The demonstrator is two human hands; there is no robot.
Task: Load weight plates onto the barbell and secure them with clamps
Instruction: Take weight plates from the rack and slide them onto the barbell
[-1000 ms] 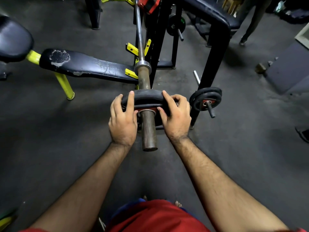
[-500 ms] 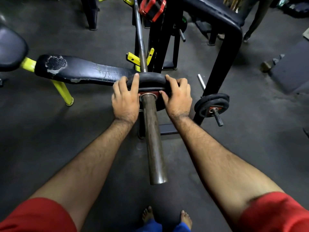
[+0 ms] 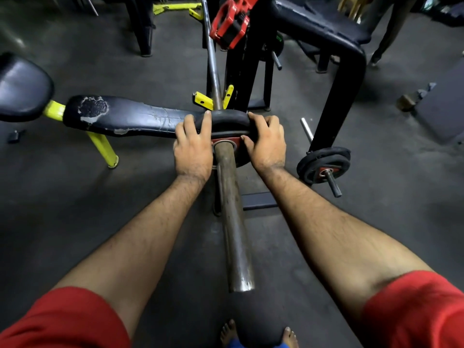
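Head view: the weight plate (image 3: 227,121) sits on the barbell sleeve (image 3: 232,217), at its far end, close to the thin bar shaft (image 3: 213,69) that runs away toward the rack. The left hand (image 3: 192,149) is wrapped over the plate's left rim, fingers over the top edge and palm against the near face; the right hand (image 3: 267,143) mirrors it on the right rim, thumb lying against the red hub (image 3: 238,144). Both hands are closed on the plate, and the sleeve passes between them, touching neither wrist. The step in hand appears to be seating the plate fully home. To do it well, push evenly with both palms along the sleeve axis, keeping the plate square to the sleeve so the bore does not bind; continue until the plate stops against the collar, which is hidden behind the plate here. Keep fingertips on the rim and clear of the far face, where they could be pinched against the collar or the yellow rack hooks (image 3: 202,101) just beyond. A red clamp (image 3: 232,20) lies well beyond the plate, at the far top of the scene beside the shaft, so securing is not yet done. A spare stack of plates (image 3: 324,163) on a storage peg stands near right of the right hand.
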